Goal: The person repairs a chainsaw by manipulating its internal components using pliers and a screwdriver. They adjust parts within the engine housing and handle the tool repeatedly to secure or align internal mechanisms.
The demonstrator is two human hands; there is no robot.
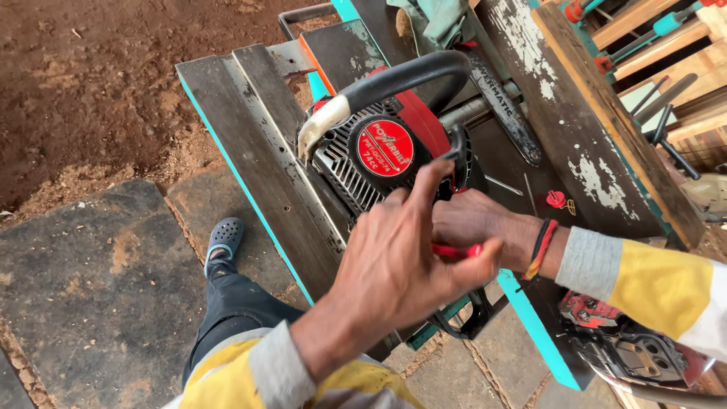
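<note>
Left hand [401, 257] grip closed on a red tool [454, 251], hiding the right hand [473, 220] beside the chainsaw [379, 151].

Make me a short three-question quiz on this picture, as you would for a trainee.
1. True or false: the chainsaw lies on the dirt ground.
2. What does the left hand pinch in its fingers?
A. a slim red-handled tool
B. a hammer
C. a paint brush
3. Fill in: the right hand wears red and black bands at the ______.

Key
1. False: it lies on the worn wooden workbench with teal edges.
2. A: the red-handled tool shows between thumb and fingers, close against the saw's body; its tip is hidden.
3. Wrist: the bands sit just before the grey and yellow sleeve.
</note>
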